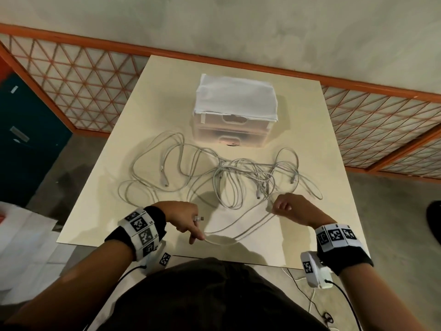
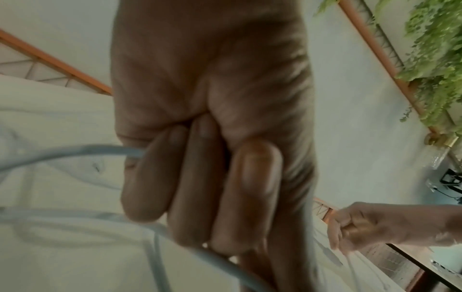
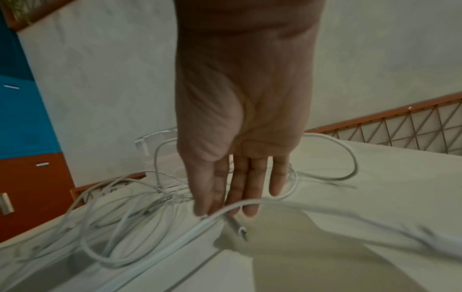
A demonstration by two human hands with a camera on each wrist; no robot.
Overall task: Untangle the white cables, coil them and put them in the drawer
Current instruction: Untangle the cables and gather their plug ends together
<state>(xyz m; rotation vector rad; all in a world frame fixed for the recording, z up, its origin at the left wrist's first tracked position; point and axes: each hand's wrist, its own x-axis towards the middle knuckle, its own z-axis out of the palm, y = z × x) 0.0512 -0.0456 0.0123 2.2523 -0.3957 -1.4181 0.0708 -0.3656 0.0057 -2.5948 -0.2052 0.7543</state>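
Note:
Several white cables [image 1: 238,173] lie tangled on the cream table [image 1: 329,218] in front of a translucent two-drawer unit [image 1: 235,137] whose drawers are both closed. My left hand [image 1: 188,223] is near the front edge, fingers curled round one white cable [image 2: 62,152], with a metal plug [image 1: 198,218] sticking out by the knuckles. That cable's slack loop [image 1: 216,242] runs right toward my right hand [image 1: 285,206]. The right hand pinches a strand [image 3: 225,210] at the tangle's near edge. A loose connector [image 3: 240,230] dangles just below its fingertips [image 3: 250,209].
A white cloth [image 1: 236,94] covers the top of the drawer unit. More cable loops [image 1: 152,163] spread over the table's left half. A blue cabinet [image 1: 26,139] stands left of the table, and an orange lattice railing [image 1: 78,75] runs behind it. Wires [image 1: 310,297] hang below the front edge.

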